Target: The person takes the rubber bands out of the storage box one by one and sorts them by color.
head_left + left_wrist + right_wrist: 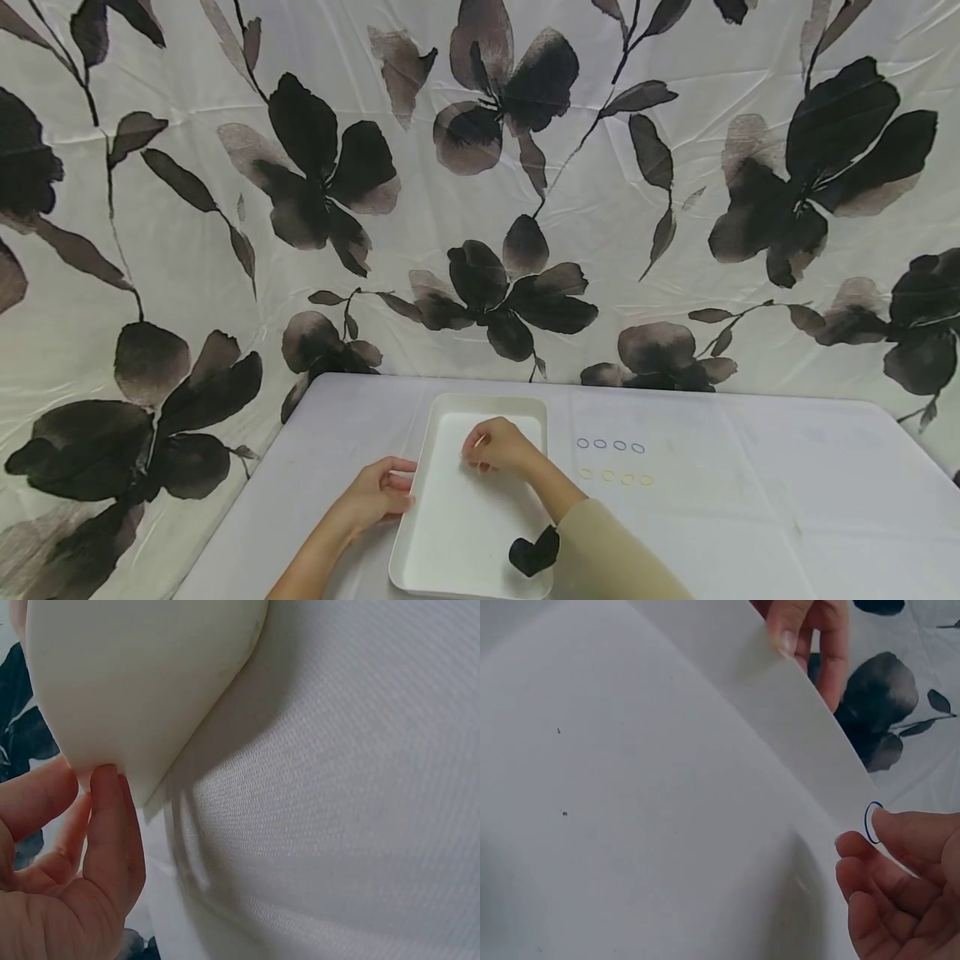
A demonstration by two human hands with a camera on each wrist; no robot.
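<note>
under both hands lies a plain white tray [480,408]. the right hand [498,446] pinches a thin dark blue ring [871,823]. just right of that hand are four blue rings [607,445], with four pale yellow rings [616,477] below them. the tablecloth [750,500] beneath is pale grey-white. a sleeve [615,550] on the right arm is beige, with a black patch [534,552] beside it. beyond the hands hangs a cream curtain [187,250] printed with black and grey flowers.

White tray [457,533] flat on table, long side toward viewer; small blue ring [871,823] above it.
</note>
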